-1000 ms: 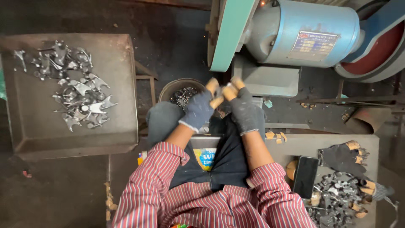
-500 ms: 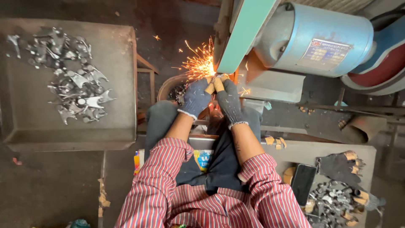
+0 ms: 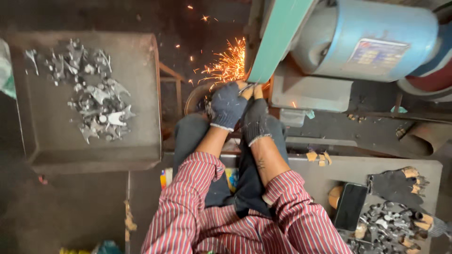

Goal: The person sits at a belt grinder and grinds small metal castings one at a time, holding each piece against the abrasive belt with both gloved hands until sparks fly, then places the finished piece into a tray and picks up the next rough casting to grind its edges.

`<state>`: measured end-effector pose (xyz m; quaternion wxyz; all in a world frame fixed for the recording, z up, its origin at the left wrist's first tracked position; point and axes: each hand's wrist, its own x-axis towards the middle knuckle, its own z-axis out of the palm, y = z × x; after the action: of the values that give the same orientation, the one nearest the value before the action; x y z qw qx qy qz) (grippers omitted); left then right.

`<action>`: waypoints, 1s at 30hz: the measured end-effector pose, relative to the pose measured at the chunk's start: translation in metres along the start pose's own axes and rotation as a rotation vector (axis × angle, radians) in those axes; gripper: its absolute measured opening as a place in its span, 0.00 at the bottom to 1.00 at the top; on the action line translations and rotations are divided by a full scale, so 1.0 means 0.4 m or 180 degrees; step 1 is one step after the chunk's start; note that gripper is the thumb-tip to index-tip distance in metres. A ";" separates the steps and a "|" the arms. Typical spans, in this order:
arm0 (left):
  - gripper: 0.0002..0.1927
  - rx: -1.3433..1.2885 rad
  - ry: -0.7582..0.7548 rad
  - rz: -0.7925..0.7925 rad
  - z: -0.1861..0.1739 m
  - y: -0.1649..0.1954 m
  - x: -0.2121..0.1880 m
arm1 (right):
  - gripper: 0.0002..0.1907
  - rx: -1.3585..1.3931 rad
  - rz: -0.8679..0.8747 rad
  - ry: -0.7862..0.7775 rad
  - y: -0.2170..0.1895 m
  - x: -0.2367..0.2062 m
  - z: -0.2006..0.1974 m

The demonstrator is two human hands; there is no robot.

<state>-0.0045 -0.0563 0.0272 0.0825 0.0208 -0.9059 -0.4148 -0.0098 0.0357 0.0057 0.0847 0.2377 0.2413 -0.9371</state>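
Both gloved hands, left hand (image 3: 227, 104) and right hand (image 3: 255, 118), now pinch a small metal piece (image 3: 248, 87) against the green grinding belt (image 3: 278, 37). A second ago they held it lower, clear of the belt. Sparks (image 3: 228, 63) show grinding is underway.

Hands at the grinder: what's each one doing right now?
Left hand: gloved, closed on a small metal piece pressed to the green belt, sparks flying.
Right hand: gloved, closed on the same piece.

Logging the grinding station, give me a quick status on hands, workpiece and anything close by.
Left hand and right hand, both gloved, pinch a small metal piece against the green grinding belt. Sparks fly left. Motor housing close right.
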 end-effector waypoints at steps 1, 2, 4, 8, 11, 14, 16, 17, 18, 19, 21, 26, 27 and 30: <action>0.17 -0.0159 0.0062 0.0173 -0.009 0.006 0.001 | 0.18 -0.0001 -0.0147 0.0081 -0.008 -0.006 0.007; 0.18 -0.0863 0.0042 0.0184 -0.013 0.012 -0.001 | 0.17 0.0102 -0.0003 -0.0117 -0.022 -0.013 0.015; 0.21 -0.2277 -0.0009 0.0108 -0.013 0.016 -0.025 | 0.15 0.0259 0.0355 -0.0473 -0.066 -0.061 0.010; 0.21 -0.3494 -0.0251 -0.1693 0.041 0.019 -0.099 | 0.16 -0.3030 -0.0554 0.0003 -0.130 -0.114 0.009; 0.19 -0.4544 -0.0535 -0.2505 0.117 0.029 -0.120 | 0.16 -0.3567 -0.0928 -0.0195 -0.138 -0.083 0.012; 0.15 -0.4934 -0.0150 -0.2631 0.167 0.018 -0.105 | 0.15 -0.3294 -0.0769 -0.0310 -0.130 -0.037 -0.001; 0.13 -0.4778 0.0179 -0.2035 0.164 -0.007 -0.084 | 0.15 -0.3130 -0.0886 -0.0303 -0.117 -0.016 -0.020; 0.12 -0.4290 0.0267 -0.1595 0.155 -0.022 -0.070 | 0.14 -0.3125 -0.0755 -0.0215 -0.115 -0.007 -0.029; 0.11 -0.3797 0.0340 -0.1166 0.140 -0.037 -0.056 | 0.14 -0.3120 -0.0623 -0.0122 -0.112 -0.002 -0.038; 0.11 -0.3298 0.0389 -0.0751 0.125 -0.046 -0.048 | 0.14 -0.3109 -0.0486 -0.0015 -0.109 0.002 -0.046; 0.09 -0.2345 0.0373 -0.0500 0.096 -0.051 -0.034 | 0.13 -0.2791 -0.0508 -0.0204 -0.106 0.005 -0.057; 0.10 -0.1719 0.0513 -0.0464 0.073 0.004 -0.018 | 0.13 -0.2649 -0.0480 -0.0225 -0.121 -0.002 -0.057; 0.10 -0.1524 0.0520 -0.0491 0.076 0.015 -0.016 | 0.13 -0.2585 -0.0478 -0.0298 -0.127 -0.005 -0.054; 0.11 -0.1428 0.0600 -0.0561 0.092 0.031 -0.016 | 0.13 -0.2692 -0.0523 -0.0219 -0.146 -0.015 -0.046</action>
<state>-0.0041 -0.0200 0.0122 0.1326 0.1194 -0.7743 -0.6072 -0.0131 0.0959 0.0184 0.1078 0.1307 0.6192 -0.7667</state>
